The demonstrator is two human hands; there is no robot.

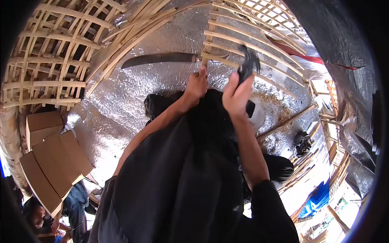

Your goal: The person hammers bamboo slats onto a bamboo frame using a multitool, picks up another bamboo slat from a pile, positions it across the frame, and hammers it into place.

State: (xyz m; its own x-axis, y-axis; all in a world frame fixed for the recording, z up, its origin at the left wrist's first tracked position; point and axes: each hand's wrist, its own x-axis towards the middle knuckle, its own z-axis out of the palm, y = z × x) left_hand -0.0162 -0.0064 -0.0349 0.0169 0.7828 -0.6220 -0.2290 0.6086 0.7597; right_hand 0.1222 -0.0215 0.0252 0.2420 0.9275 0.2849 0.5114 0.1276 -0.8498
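"Fingers of the right hand [237, 97] are wrapped around a black tool [247, 67], aren't they?"

"Yes, bent in tight on it. Motion blurs the tool, so its exact shape is hard to make out."

"And the left hand [196, 86]?"

"Its fingers are curled in, with the thumb pointing up at the near end of a slatted bamboo frame [239, 35]. Whether they really clamp the frame, I can't tell."

"Where is that frame?"

"Just beyond both hands, its slats spreading off to the right over a shiny silver sheet [121, 95]. The tool is raised beside the near slats."

"What's that long dark blade [162, 58]?"

"It points left from the frame's near end. A short pale stick [221, 60] runs between there and the tool; which one it belongs to, I can't say."

"Further out?"

"Loose bamboo strips [139, 35] lie left of the frame, then a woven bamboo lattice [60, 44]. Below the lattice are cardboard boxes [60, 160], with another person [77, 202] partly hidden behind them."

"And on the right?"

"A pole [287, 122] slanting across the floor, a blue sheet [318, 200] lower down, and dark sheeting [340, 38] along the edge."
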